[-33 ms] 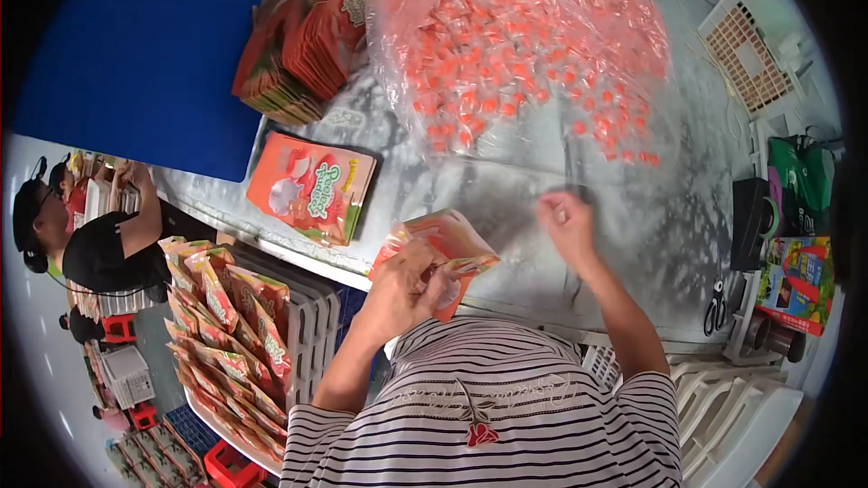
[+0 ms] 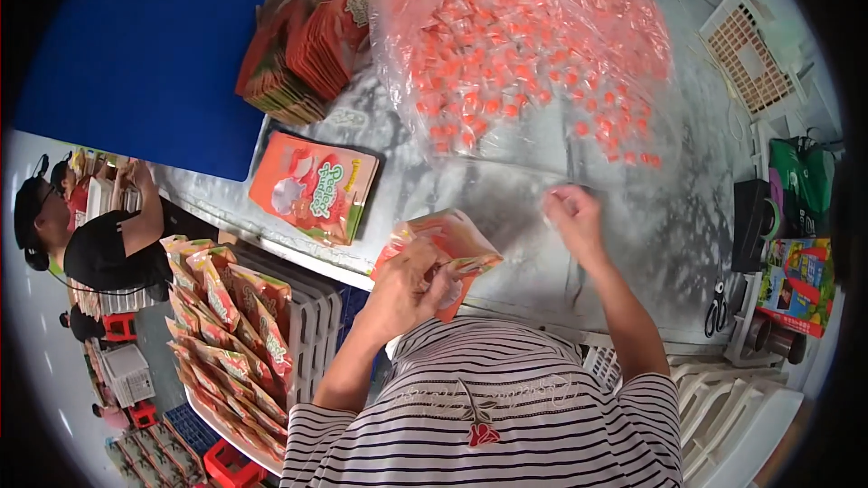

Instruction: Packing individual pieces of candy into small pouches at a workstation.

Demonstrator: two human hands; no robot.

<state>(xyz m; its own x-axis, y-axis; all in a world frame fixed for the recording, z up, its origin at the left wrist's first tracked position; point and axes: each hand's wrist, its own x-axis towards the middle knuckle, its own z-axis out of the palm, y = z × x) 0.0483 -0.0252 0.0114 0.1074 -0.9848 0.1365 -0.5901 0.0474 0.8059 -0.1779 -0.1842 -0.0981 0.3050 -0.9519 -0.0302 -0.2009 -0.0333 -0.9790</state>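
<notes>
In front of my striped shirt, my left hand (image 2: pixel 407 285) is closed on an orange-red printed pouch (image 2: pixel 466 230), its opening spread toward the upper right. My right hand (image 2: pixel 575 220) is over the table to the right of the pouch, apart from it. Its fingers are curled into a pinch, and whatever lies between them is too small to name. Beyond both hands a large clear plastic bag (image 2: pixel 533 122) lies open, with many small wrapped red-orange pieces (image 2: pixel 484 81) in it. A stack of flat pouches (image 2: pixel 312 188) rests to the left of my held pouch.
More pouches (image 2: pixel 307 54) stand bundled at the back left, beside a blue panel (image 2: pixel 136 54). Filled pouches (image 2: pixel 226 325) fill a crate at lower left. At right are scissors (image 2: pixel 716 309), a perforated basket (image 2: pixel 750 54) and a tape roll (image 2: pixel 770 219). A co-worker (image 2: pixel 108 235) works at far left.
My right hand has shifted slightly to the right, and its pinched fingers show more clearly. My left hand keeps its hold on the pouch.
</notes>
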